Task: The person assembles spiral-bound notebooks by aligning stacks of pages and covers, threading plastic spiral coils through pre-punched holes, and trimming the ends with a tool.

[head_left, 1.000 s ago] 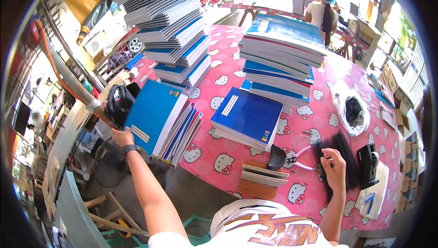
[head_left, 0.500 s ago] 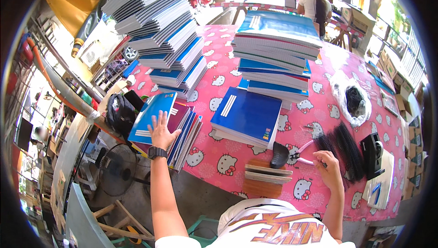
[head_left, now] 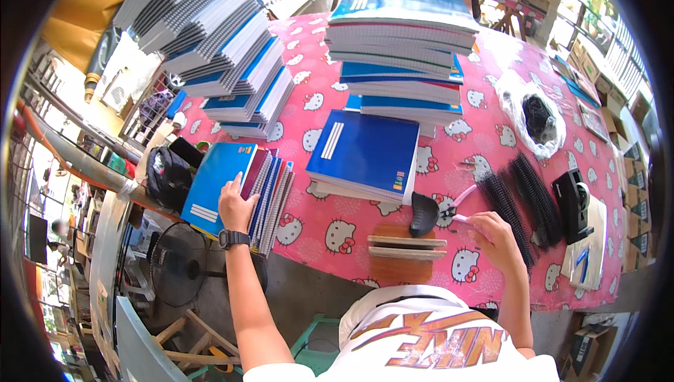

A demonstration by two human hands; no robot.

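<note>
At the far right of my table a clear plastic bag (head_left: 535, 121) lies open on the pink cloth, crumpled, with a dark lump inside. Cardboard boxes (head_left: 627, 104), brown and stacked, line the right edge beyond the table, and another brown box (head_left: 588, 345) sits low at the right, below the table's edge. The blue notebook (head_left: 213, 184) under my left hand (head_left: 236, 205) carries a small white label with stripes near its lower corner. The blue notebook (head_left: 365, 152) in the middle has white stripes at its upper left and a small coloured mark at its lower right.
</note>
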